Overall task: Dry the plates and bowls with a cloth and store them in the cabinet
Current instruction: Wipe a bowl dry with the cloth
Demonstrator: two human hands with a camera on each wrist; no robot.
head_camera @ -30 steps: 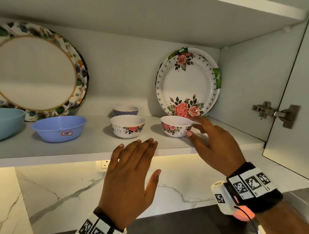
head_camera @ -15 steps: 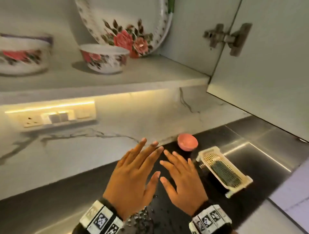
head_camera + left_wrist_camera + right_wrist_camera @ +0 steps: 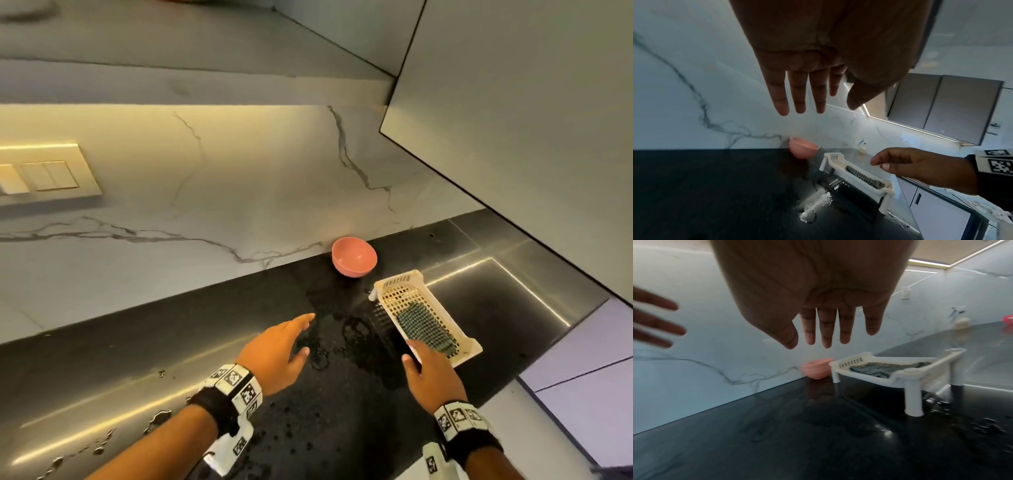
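A pink bowl (image 3: 354, 256) stands on the black counter (image 3: 137, 342) against the marble wall. Beside it a white slotted rack (image 3: 428, 315) on legs holds a folded dark checked cloth (image 3: 426, 329). My left hand (image 3: 284, 346) hovers over the wet counter with straight fingers, empty, short of the bowl. My right hand (image 3: 428, 370) hangs at the rack's near end, fingers straight, holding nothing. The wrist views show the same: left hand (image 3: 813, 97) and right hand (image 3: 828, 335) both empty above the counter, with the bowl (image 3: 816, 369) and rack (image 3: 890, 369) beyond.
An open cabinet door (image 3: 513, 120) juts out overhead on the right. Water drops (image 3: 325, 353) lie on the counter between my hands. A switch plate (image 3: 44, 174) sits on the marble wall at left. A steel drainboard (image 3: 496, 291) lies behind the rack.
My gaze dropped from the cabinet shelf to the counter. Both hands came down from the shelf and spread apart, the right one now by the rack, the left one over the wet patch.
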